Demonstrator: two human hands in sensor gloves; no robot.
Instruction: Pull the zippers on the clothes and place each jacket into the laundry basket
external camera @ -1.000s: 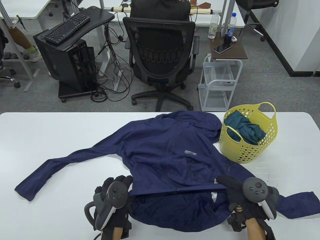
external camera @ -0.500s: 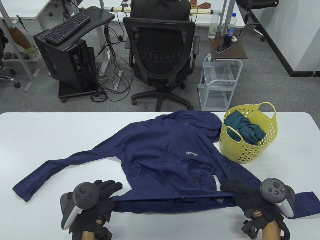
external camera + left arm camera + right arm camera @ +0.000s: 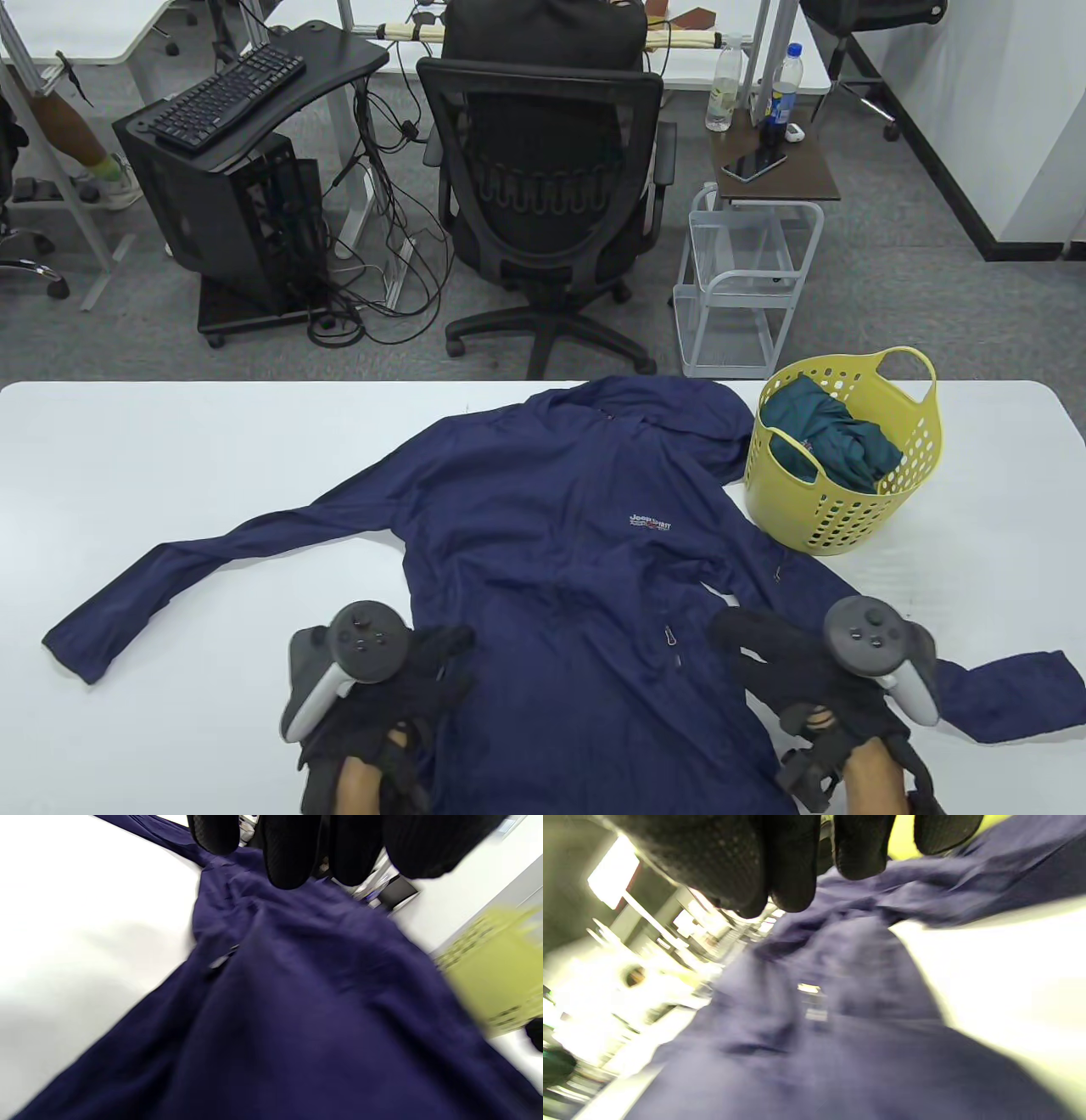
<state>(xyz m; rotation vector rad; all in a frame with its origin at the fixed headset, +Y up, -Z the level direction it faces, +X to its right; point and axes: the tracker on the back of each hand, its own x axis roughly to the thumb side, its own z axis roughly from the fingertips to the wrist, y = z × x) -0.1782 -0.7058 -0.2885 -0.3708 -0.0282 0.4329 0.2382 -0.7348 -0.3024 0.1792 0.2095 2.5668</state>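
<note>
Jacket (image 3: 551,543) spread mid-table (image 3: 170,441), basket (image 3: 848,518) at its right, second garment (image 3: 827,433) inside

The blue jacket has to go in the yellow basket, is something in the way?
Nothing on the table lies between the blue jacket and the yellow basket; they sit side by side. A green garment already fills much of the basket.

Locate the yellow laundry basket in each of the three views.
Table view: yellow laundry basket at right of centre, on the table's far side.
Left wrist view: blurred, at the right edge.
Right wrist view: a yellow patch between fingertips, top edge.
Shared landmark: navy jacket.
</note>
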